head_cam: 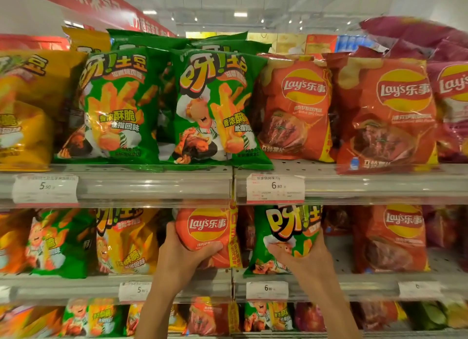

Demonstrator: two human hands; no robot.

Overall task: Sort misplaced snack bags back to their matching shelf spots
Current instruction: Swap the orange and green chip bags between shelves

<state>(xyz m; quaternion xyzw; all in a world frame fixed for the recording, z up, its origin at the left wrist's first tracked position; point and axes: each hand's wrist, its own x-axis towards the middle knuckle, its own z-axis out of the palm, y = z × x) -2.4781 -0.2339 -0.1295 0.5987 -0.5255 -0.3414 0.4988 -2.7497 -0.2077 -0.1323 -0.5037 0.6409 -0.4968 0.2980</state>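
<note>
My left hand (187, 255) grips an orange Lay's bag (207, 227) on the middle shelf, left of the shelf divider, among green and yellow fries bags. My right hand (301, 256) grips a green fries bag (286, 235) just right of the divider, beside orange Lay's bags (395, 237). Both bags stand upright at the shelf front. On the top shelf, green fries bags (215, 106) fill the left section and orange Lay's bags (296, 106) the right.
Price tags (274, 188) hang on the clear shelf rails (152, 187). Yellow fries bags (22, 106) sit at the far left, purple Lay's bags (453, 106) at the far right. A lower shelf (202, 318) holds mixed small bags. A red banner (83, 2) hangs overhead.
</note>
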